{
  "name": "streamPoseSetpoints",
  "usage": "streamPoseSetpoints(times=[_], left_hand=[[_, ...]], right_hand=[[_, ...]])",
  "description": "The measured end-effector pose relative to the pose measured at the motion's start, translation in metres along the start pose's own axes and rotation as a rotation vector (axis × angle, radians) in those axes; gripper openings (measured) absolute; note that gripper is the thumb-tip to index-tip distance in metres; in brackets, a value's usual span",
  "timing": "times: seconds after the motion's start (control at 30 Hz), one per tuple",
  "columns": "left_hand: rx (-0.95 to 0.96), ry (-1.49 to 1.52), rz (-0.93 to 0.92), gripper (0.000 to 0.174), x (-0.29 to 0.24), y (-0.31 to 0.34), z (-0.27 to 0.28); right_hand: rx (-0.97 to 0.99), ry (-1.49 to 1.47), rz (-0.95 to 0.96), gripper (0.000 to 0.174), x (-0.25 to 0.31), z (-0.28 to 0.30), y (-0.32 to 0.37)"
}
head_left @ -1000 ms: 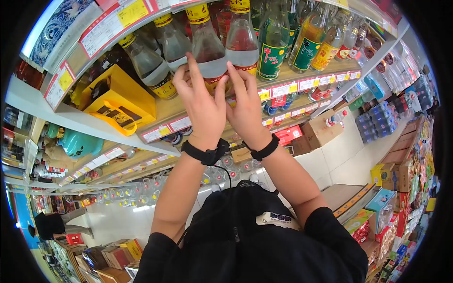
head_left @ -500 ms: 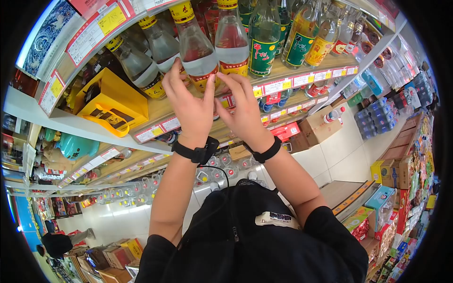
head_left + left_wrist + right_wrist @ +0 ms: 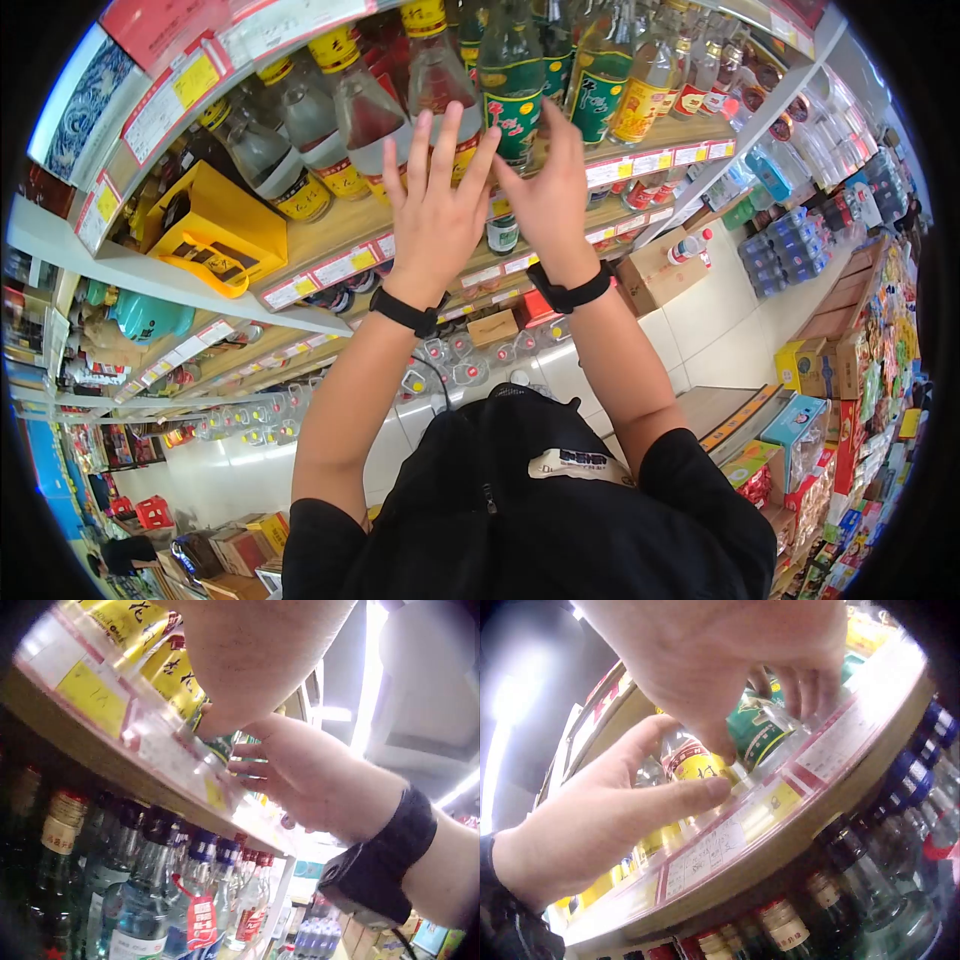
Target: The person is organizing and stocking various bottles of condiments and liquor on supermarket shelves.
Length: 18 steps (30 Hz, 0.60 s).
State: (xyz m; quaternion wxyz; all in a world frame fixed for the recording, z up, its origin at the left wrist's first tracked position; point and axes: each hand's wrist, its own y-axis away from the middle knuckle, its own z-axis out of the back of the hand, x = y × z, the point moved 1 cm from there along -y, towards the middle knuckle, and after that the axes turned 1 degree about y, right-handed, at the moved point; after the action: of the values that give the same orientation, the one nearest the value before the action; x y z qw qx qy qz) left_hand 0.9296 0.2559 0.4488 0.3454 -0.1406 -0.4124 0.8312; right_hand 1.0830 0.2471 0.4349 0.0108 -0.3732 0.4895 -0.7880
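In the head view, my left hand (image 3: 437, 205) spreads its straight fingers in front of clear glass bottles (image 3: 370, 130) with yellow caps and red-and-yellow labels. My right hand (image 3: 552, 195) is beside a green-labelled glass bottle (image 3: 512, 100), its thumb near the base and its fingers by the right side. The right wrist view shows that green label (image 3: 754, 731) between thumb and fingers, the fingers reaching down past it. There my left hand (image 3: 607, 799) stretches its thumb across a yellow-labelled bottle (image 3: 692, 763). Both hands overlap in the left wrist view.
Price tags (image 3: 340, 265) line the shelf edge. A yellow gift box (image 3: 215, 220) stands at the left, with more green- and yellow-labelled bottles (image 3: 640, 105) to the right. Bottles (image 3: 142, 900) fill the shelf below. A cardboard box (image 3: 655, 270) sits on the floor.
Both hands have moved right along the row, from a clear bottle to the green-labelled one. My left hand's fingers have spread apart. The head view has shifted right.
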Motion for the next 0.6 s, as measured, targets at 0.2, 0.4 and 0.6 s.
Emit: streamPoseSetpoints(times=[0.2, 0.4, 0.6], left_hand=[[0.111, -0.282, 0.044, 0.062, 0.006, 0.019, -0.031], [0.069, -0.315, 0.056, 0.067, 0.012, 0.021, -0.042], [0.078, -0.283, 0.019, 0.062, 0.006, 0.014, -0.047]], right_hand=[[0.094, -0.006, -0.039, 0.078, -0.015, 0.004, -0.002], [0.054, -0.026, -0.006, 0.079, -0.023, 0.001, 0.0], [0.038, -0.02, -0.005, 0.081, -0.037, 0.004, 0.0]])
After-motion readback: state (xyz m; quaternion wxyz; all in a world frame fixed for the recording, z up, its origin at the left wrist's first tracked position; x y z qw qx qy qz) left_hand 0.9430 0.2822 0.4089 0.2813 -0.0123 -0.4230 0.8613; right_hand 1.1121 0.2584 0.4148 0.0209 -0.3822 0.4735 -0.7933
